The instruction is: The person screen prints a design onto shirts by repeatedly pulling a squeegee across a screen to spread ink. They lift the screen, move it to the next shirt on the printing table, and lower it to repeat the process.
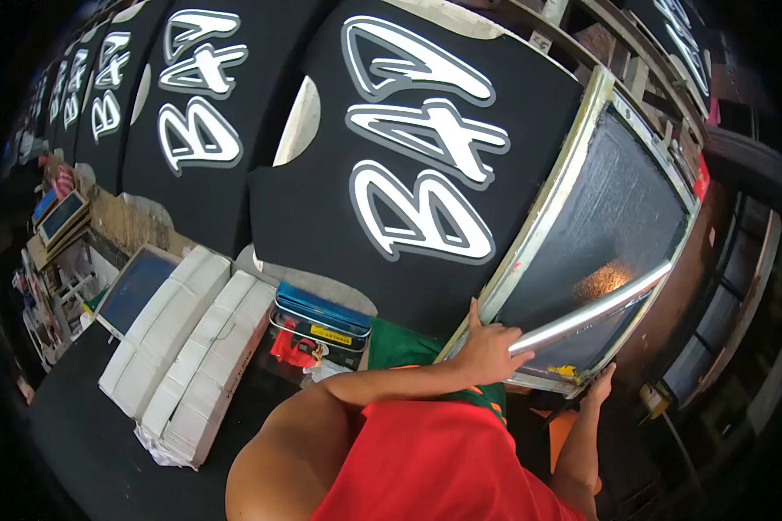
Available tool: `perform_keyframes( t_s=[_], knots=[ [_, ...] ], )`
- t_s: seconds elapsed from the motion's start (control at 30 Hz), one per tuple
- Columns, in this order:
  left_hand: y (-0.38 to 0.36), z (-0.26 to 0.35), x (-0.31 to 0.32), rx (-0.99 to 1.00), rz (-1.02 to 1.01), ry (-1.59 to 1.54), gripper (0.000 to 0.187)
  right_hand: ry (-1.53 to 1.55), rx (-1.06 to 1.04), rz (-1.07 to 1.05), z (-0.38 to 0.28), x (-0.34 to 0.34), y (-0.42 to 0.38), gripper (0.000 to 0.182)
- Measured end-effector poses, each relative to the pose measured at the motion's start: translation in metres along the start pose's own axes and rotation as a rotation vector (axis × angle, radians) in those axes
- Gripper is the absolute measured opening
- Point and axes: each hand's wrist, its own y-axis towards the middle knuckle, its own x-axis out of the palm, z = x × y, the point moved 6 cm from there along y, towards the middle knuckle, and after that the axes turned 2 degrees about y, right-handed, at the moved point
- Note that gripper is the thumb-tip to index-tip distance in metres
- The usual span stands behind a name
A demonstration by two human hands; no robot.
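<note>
A screen printing frame (543,227) with dark mesh slants across the right side, over the edge of a black shirt panel (308,221) lettered in white and grey. My left hand (487,352) grips the frame's near left side, one finger stretched along the rim. Across the lower mesh rests a long silvery bar, seemingly a squeegee (595,311); its near end lies against my left fingers. My right hand (600,386) is closed around the frame's near right corner. Yellow ink (567,372) marks the mesh near that corner.
More lettered black panels (202,87) run along the table to the left. Long white boxes (195,347) lie near a blue toolbox (321,314) and a red object (294,347). Wooden rails (639,78) border the far right, with other frames (712,304) beyond.
</note>
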Motion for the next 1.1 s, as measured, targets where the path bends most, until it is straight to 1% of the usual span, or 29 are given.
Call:
perform_keyframes(
  t_s=[0.07,0.17,0.2,0.27,0.37,0.43,0.5,0.53,0.6,0.67,0.73,0.83,0.9,0.97,1.0,1.07,1.1],
  knots=[
    [0.001,0.0,-0.001,-0.006,-0.004,-0.076,0.039,0.007,0.055,-0.108,0.0,0.004,0.001,0.079],
    [0.003,0.003,-0.009,-0.02,-0.061,-0.095,0.04,-0.032,0.13,-0.078,0.017,-0.01,0.026,0.079],
    [0.003,0.003,-0.01,-0.006,-0.015,-0.105,0.04,-0.036,0.132,-0.08,0.019,-0.009,0.027,0.079],
    [0.003,0.002,-0.009,-0.002,-0.024,-0.1,0.039,0.108,0.1,-0.095,0.02,-0.005,0.027,0.081],
    [0.003,0.002,-0.008,0.009,-0.015,-0.1,0.038,0.037,0.117,-0.044,0.025,-0.012,0.031,0.082],
    [0.002,0.0,-0.006,-0.001,-0.035,-0.109,0.036,0.023,0.117,-0.05,0.024,-0.013,0.029,0.083],
    [0.003,0.0,-0.008,0.002,-0.012,-0.102,0.035,0.013,0.162,-0.053,0.022,-0.011,0.025,0.083],
    [0.004,0.001,-0.008,-0.011,-0.041,-0.103,0.034,0.056,0.131,-0.061,0.02,-0.006,0.02,0.084],
    [0.004,0.001,-0.006,-0.023,-0.07,-0.102,0.034,0.037,0.14,-0.055,0.017,-0.007,0.017,0.084],
    [0.004,0.001,-0.007,-0.007,-0.02,-0.124,0.033,0.018,0.148,-0.048,0.018,-0.008,0.018,0.083],
    [0.004,0.002,-0.007,-0.005,-0.008,-0.111,0.033,0.046,0.109,-0.082,0.023,-0.01,0.027,0.082],
    [0.003,0.003,-0.006,-0.006,0.024,-0.083,0.034,0.042,0.106,-0.125,0.025,-0.012,0.03,0.082],
    [0.002,0.005,-0.004,-0.006,0.051,-0.066,0.034,0.045,0.08,-0.107,0.023,-0.014,0.026,0.082],
    [0.003,0.004,0.0,-0.029,0.04,-0.054,0.036,0.002,0.093,-0.062,0.011,-0.011,0.012,0.081],
    [0.003,0.005,-0.001,-0.022,0.092,-0.025,0.037,0.012,0.086,-0.075,0.013,-0.011,0.017,0.081],
    [0.004,0.003,0.003,-0.04,0.076,0.011,0.038,0.053,0.077,-0.101,0.019,-0.018,0.025,0.067],
    [0.004,0.003,0.005,-0.066,0.05,0.035,0.038,0.065,0.07,-0.114,0.024,-0.022,0.03,0.067]
  ],
)
